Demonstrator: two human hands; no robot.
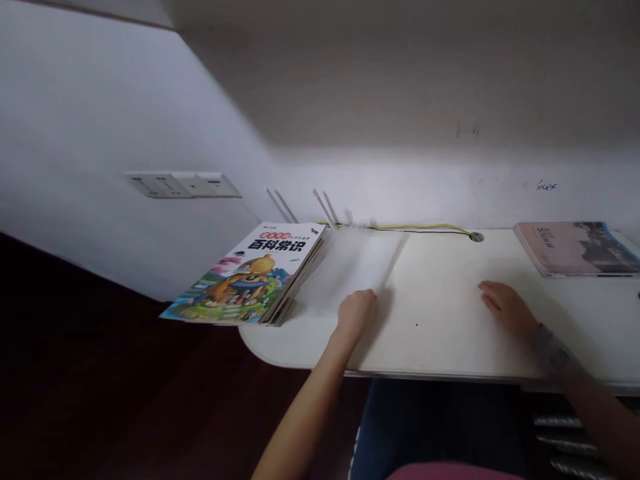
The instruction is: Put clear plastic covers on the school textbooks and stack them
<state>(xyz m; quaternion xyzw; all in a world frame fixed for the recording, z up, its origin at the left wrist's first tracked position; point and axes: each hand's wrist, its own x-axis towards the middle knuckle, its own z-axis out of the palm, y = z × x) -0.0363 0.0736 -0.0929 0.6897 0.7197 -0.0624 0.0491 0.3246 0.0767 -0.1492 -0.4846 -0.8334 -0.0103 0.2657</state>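
Note:
My left hand (357, 313) is closed at the near right corner of a pale, slightly see-through flat sheet (345, 267). Motion blurs the sheet, so I cannot tell whether it is paper or plastic. Just left of it lies a stack of books (245, 277), the top one with a colourful cartoon cover and Chinese lettering. My right hand (507, 310) hovers over the white desk (440, 347), its fingers loosely bent and apart with nothing visible in them. A wristband or watch (553, 350) is on that wrist.
A pinkish book or thin pile of books (575, 248) rests at the far right. A yellow and black cable (425, 227) runs along the wall into a round desk hole (477, 237). Wall sockets (183, 185) are at left. The desk's left corner is rounded.

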